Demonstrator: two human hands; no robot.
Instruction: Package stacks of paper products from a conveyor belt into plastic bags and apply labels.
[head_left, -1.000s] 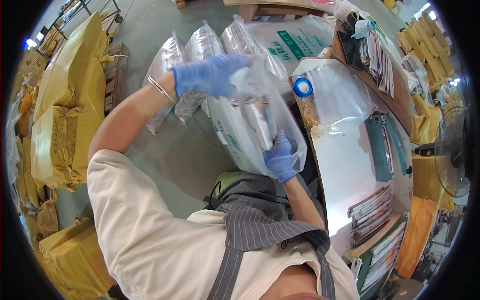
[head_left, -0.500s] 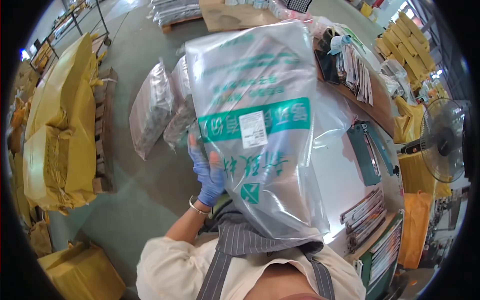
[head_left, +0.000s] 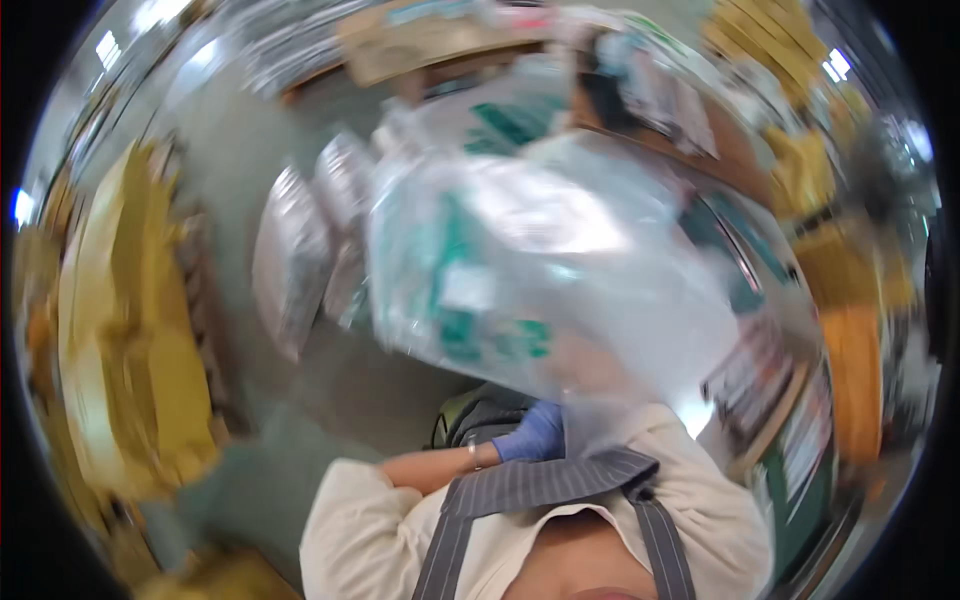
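A large clear plastic bag [head_left: 400, 290] with green print and a white label lies slantwise in front of my chest, blurred by motion. My left hand [head_left: 535, 432], in a blue glove, is at the bag's near edge, against the plastic. Its fingers are hidden or smeared. My right sleeve goes in under the bag's near right side. A faint skin-coloured patch shows through the plastic there, but the fingers of my right hand cannot be made out. Behind the bag is another clear plastic piece with green print [head_left: 510, 125].
Filled plastic bags [head_left: 290, 260] stand on the floor to the left. Yellow wrapped packs [head_left: 130, 340] sit beyond them. A white worktable [head_left: 690, 300] is under the bag's right side, with a teal metal box [head_left: 735, 250] and stacked papers [head_left: 760, 365]. A fan [head_left: 885, 165] stands at far right.
The bag has swung from upright to slanting and its far end has come down nearer. My left hand has moved from its left side to the right, along its near edge. The view has shifted.
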